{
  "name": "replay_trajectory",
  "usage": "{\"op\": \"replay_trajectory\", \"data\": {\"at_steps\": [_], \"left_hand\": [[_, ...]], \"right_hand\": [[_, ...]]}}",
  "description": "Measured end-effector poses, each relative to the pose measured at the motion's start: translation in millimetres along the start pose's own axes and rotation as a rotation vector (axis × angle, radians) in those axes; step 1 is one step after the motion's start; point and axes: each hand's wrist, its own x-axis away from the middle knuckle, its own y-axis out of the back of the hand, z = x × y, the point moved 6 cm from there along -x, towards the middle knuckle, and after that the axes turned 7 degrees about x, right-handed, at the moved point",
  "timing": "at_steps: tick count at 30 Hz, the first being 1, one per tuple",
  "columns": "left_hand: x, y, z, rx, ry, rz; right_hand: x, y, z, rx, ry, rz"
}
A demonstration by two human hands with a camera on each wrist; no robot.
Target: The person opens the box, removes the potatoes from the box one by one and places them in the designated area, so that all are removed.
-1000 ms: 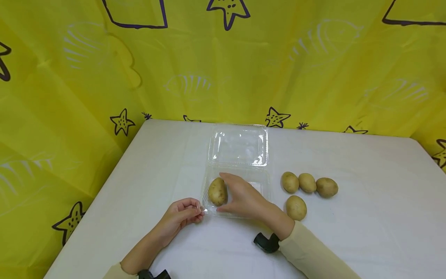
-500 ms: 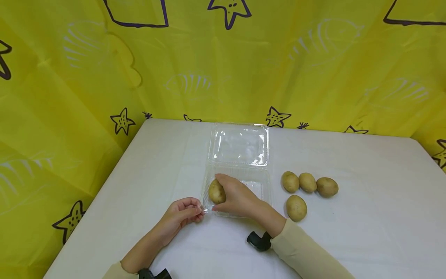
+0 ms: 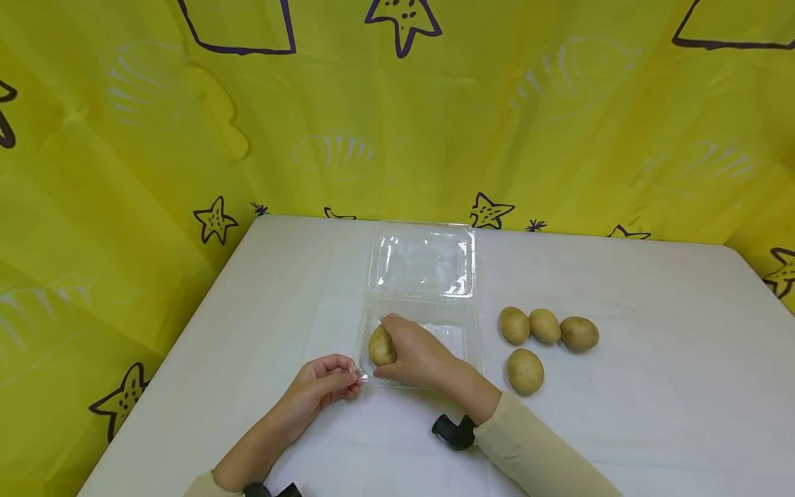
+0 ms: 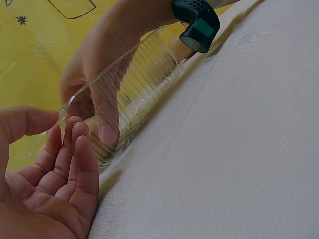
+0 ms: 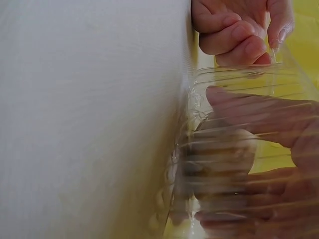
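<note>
A clear plastic clamshell container [image 3: 422, 307] lies unfolded on the table, its lid [image 3: 422, 262] tipped back away from me. My left hand [image 3: 326, 386] pinches the near left corner of its base between thumb and fingertips. Inside the base, at the left end, sits a potato [image 3: 381, 346]. My right hand [image 3: 416, 355] reaches in from the right and grips this potato, thumb on the near side and fingers on the far side. Through the ribbed wall, the right wrist view shows the potato [image 5: 224, 154] between thumb and fingers, partly blurred.
Right of the container, several loose potatoes lie on the white table [image 3: 652, 386]: three in a row, with the middle one [image 3: 544, 326] touching its neighbours, and one potato [image 3: 525, 371] nearer me. A yellow patterned curtain [image 3: 397, 124] hangs behind and at the sides.
My right hand has moved slightly left and closed in on the potato in the container, covering more of it. The left hand keeps its hold on the corner.
</note>
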Motion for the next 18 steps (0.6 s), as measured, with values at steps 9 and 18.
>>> {"op": "replay_trajectory", "data": {"at_steps": [9,18], "left_hand": [[0.8,0.4,-0.3,0.004,0.001,-0.006],[0.3,0.4,0.4,0.007,0.003,-0.008]], "right_hand": [[-2.2,-1.6,1.1,-0.012,-0.058,0.0],[-2.3,-0.5,2.1,0.02,-0.068,-0.028]]}}
